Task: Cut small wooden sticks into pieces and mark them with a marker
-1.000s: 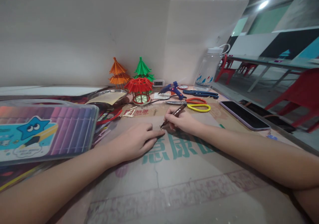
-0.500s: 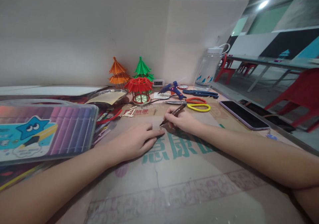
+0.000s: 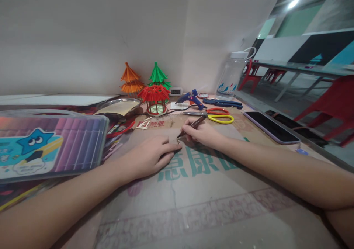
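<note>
My right hand (image 3: 197, 131) grips a brown marker (image 3: 197, 123) in a writing hold, its tip pointing down and left. The tip meets or nearly meets a tiny pale stick (image 3: 178, 141) on the clear-covered board (image 3: 210, 190). From the left, my left hand (image 3: 153, 153) lies on the same surface with its index finger stretched out. That fingertip rests at the lower end of the stick, and the thumb is apart from it. Behind the hands, several short pale sticks (image 3: 143, 124) lie loose.
A marker case (image 3: 80, 142) is at the left. Farther back are orange (image 3: 129, 80), green (image 3: 157, 73) and red (image 3: 155, 96) model pavilions, a blue glue gun (image 3: 193, 98), scissors (image 3: 219, 115), blue pliers-like tool (image 3: 222, 104) and a bottle (image 3: 229, 75). A phone (image 3: 269, 126) lies right.
The marker tip has shifted very slightly up and left along the small stick. My left hand stays in place, and the camera view has moved a little.
</note>
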{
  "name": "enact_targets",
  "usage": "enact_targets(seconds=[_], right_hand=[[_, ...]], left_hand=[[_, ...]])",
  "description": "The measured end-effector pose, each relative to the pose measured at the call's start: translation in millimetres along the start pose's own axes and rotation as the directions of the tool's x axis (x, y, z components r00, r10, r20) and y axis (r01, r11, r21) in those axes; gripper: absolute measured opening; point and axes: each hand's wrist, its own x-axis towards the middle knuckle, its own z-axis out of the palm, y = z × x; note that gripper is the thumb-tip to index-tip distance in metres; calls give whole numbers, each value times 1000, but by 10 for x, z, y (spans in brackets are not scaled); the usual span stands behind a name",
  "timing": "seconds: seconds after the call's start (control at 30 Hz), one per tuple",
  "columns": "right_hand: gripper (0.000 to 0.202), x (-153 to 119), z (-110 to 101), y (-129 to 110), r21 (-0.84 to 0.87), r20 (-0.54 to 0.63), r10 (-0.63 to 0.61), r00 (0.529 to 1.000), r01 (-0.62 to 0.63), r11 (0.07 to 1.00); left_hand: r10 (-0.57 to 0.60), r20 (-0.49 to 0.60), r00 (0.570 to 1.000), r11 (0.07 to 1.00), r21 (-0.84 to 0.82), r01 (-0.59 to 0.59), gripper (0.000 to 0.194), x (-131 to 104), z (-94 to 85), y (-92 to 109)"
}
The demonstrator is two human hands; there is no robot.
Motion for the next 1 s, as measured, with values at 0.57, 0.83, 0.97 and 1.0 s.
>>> enact_targets(seconds=[0.57, 0.83, 0.97, 1.0], right_hand=[[17, 12, -5, 32, -23, 7, -6, 1000, 6, 1000], [19, 10, 2, 26, 44, 39, 16, 999, -18, 999], [18, 15, -2, 35, 17, 20, -7, 1000, 7, 1000], [19, 15, -4, 37, 5, 15, -14, 1000, 14, 1000]], left_hand=[[-18, 2, 1000, 1000, -8, 19, 35, 3, 3, 0], [-14, 6, 1000, 1000, -15, 14, 35, -2, 6, 1], [-17, 13, 1000, 1000, -13, 17, 35, 4, 4, 0], [-17, 13, 1000, 1000, -14, 18, 35, 5, 6, -3]])
